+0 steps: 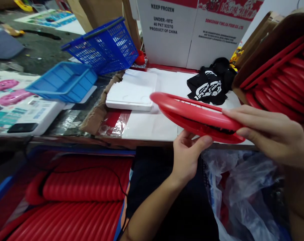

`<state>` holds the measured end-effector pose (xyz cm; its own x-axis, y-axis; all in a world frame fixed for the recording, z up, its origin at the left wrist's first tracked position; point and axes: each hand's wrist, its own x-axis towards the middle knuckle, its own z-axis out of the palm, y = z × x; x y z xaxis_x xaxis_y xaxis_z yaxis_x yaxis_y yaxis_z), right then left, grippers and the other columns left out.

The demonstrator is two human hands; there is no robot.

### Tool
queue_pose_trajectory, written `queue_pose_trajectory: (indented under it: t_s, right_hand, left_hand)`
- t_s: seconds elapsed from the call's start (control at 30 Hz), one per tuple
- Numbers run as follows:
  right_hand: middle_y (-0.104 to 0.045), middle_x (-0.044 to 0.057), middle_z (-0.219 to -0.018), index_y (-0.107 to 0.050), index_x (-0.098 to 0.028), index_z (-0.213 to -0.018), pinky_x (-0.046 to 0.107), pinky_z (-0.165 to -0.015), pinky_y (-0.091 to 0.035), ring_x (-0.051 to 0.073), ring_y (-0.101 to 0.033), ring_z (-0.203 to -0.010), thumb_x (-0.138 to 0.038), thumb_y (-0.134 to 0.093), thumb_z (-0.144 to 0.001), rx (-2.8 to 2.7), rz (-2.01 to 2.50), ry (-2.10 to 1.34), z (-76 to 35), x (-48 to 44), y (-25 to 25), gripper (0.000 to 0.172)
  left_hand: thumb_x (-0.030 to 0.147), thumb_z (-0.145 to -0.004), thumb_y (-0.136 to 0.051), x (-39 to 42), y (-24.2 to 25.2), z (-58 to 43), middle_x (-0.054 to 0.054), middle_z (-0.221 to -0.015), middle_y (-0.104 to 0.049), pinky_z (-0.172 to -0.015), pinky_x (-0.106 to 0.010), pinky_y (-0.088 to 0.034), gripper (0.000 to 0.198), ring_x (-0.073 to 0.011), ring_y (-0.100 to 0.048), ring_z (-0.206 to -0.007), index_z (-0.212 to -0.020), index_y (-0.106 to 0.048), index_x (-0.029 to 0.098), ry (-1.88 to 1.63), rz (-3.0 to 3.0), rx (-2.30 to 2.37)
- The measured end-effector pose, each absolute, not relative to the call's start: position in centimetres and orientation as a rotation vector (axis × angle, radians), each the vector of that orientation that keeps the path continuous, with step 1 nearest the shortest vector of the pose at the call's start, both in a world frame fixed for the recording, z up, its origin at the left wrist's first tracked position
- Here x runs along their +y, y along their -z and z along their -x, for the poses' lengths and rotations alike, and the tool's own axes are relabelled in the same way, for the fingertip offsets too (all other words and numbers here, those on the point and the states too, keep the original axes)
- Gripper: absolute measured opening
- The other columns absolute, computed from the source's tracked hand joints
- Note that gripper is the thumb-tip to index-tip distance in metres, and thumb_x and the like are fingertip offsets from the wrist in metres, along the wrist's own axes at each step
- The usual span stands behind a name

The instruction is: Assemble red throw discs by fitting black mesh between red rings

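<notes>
Above the front edge of the table, a red round plastic disc (172, 104) is held nearly level, with a white slot or strip on its top. A second red rim (228, 138) lies under it, and a dark, rough-looking layer shows in the gap between; I cannot tell whether these are two discs or one piece. My left hand (187, 157) grips the near lower rim between thumb and fingers. At the right end, my right hand (269, 130) pinches the upper disc, thumb below and fingers on top. Black printed cloth pieces (208, 87) lie just behind.
Stacked red discs fill a carton (247, 50) at right and a blue crate (31, 152) below left. White card (131, 90) lies on the table. Left stand a light-blue tray (64, 80) and a tilted blue basket (104, 47). Clear plastic bags (247, 190) hang below right.
</notes>
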<state>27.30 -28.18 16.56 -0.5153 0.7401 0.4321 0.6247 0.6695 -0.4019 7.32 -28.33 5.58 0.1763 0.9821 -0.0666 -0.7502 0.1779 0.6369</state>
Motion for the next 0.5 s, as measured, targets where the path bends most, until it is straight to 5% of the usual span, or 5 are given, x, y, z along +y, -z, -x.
queue_pose_trajectory:
  t_s: [0.5]
  right_hand:
    - [-0.071,0.007,-0.142,-0.064,-0.029,-0.152,0.049,-0.107,-0.061,0.031,-0.070,-0.125,0.001,-0.064,-0.090,-2.098,1.007,-0.471,-29.7,-32.3,-12.2,0.069]
  left_hand:
    - [0.041,-0.063,-0.104,-30.1,-7.0,-6.4,-0.003,-0.088,-0.083,-0.076,-0.032,-0.069,0.045,-0.0196,-0.080,-0.076,-0.093,-0.079,0.019,-1.353,-0.464,0.555]
